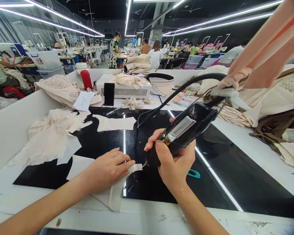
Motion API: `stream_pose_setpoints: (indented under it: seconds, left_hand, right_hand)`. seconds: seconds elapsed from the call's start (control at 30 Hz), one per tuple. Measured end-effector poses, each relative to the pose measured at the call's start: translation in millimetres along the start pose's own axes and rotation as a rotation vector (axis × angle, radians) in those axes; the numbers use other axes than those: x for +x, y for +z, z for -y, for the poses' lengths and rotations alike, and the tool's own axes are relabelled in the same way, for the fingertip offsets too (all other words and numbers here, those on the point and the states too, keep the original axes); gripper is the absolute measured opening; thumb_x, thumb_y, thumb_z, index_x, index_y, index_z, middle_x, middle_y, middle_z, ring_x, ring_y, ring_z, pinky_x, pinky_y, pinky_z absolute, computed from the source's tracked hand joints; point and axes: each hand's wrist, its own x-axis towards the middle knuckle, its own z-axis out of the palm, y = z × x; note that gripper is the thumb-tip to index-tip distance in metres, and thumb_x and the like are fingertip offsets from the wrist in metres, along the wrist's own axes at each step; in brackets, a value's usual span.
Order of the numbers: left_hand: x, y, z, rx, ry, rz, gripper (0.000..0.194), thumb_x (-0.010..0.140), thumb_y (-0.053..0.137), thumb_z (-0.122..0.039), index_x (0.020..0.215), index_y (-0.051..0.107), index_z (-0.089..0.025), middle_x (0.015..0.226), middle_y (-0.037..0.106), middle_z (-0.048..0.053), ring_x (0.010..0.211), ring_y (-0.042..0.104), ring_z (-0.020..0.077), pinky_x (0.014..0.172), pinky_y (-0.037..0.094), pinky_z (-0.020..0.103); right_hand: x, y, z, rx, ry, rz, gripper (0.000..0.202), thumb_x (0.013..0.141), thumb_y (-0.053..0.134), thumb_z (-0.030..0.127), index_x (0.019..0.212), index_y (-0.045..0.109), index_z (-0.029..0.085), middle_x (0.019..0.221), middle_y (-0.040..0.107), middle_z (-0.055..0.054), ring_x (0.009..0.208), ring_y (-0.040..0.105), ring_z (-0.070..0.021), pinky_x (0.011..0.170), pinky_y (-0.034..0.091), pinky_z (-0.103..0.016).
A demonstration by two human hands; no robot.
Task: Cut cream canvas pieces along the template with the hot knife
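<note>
My right hand (176, 156) is wrapped round a black corded hand tool (186, 125) with a silver plate on its side. The tool tilts down to the left, and its small metal tip meets the end of a pale fabric piece (136, 168). My left hand (110, 169) lies flat on that fabric, fingers stretched out, pressing it onto the black board (156, 182); part of the piece is hidden under the palm. Above the tool, a pink cloth strip (262, 49) is tied to its cord end. A teal-handled small tool (194, 173) lies beside my right wrist.
Pale fabric pieces (51, 133) are heaped at the left, with another cut piece (116, 124) on the board. Behind stand a phone (109, 94), a red bottle (86, 80) and a white vented box (127, 92). Garments (276, 94) fill the right side. Several people work beyond.
</note>
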Motion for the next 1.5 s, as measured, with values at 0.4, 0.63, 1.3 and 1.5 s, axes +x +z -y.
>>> stream_pose_setpoints:
  seconds: [0.4,0.63,1.3,1.5]
  left_hand:
    - [-13.1,5.1,-2.5,-0.004,-0.009,-0.010,0.021,0.109,0.048,-0.013,0.120,0.066,-0.014,0.107,0.071,0.007,0.096,0.070,0.0194,0.109,0.057,0.048]
    - [-18.0,4.5,-3.2,0.008,-0.004,0.015,0.020,0.108,0.051,-0.009,0.119,0.067,-0.014,0.111,0.072,0.006,0.101,0.070,0.0197,0.114,0.053,0.048]
    - [-15.5,2.5,-5.6,-0.069,0.028,0.025,0.022,0.109,0.048,-0.008,0.124,0.063,-0.013,0.112,0.075,0.005,0.112,0.069,0.0201,0.121,0.045,0.046]
    - [-13.7,2.2,-7.1,-0.063,0.003,0.096,0.028,0.108,0.047,-0.006,0.131,0.060,-0.014,0.111,0.073,0.006,0.108,0.069,0.0203,0.119,0.046,0.050]
  right_hand:
    - [-0.4,-0.8,5.0,0.007,-0.022,0.005,0.031,0.082,0.081,0.022,0.101,0.058,0.028,0.078,0.071,0.007,0.054,0.063,-0.0114,0.049,0.058,-0.025]
    - [-0.7,-2.5,4.1,0.015,-0.032,0.013,0.031,0.083,0.082,0.023,0.102,0.058,0.028,0.078,0.071,0.007,0.054,0.064,-0.0116,0.050,0.058,-0.025]
    - [3.3,-1.1,0.0,-0.019,-0.014,-0.039,0.035,0.083,0.083,0.032,0.106,0.057,0.030,0.078,0.070,0.008,0.053,0.064,-0.0129,0.052,0.059,-0.029]
    - [2.0,-0.9,0.8,-0.027,-0.012,-0.024,0.034,0.081,0.080,0.021,0.106,0.058,0.029,0.077,0.070,0.009,0.054,0.064,-0.0120,0.052,0.059,-0.027]
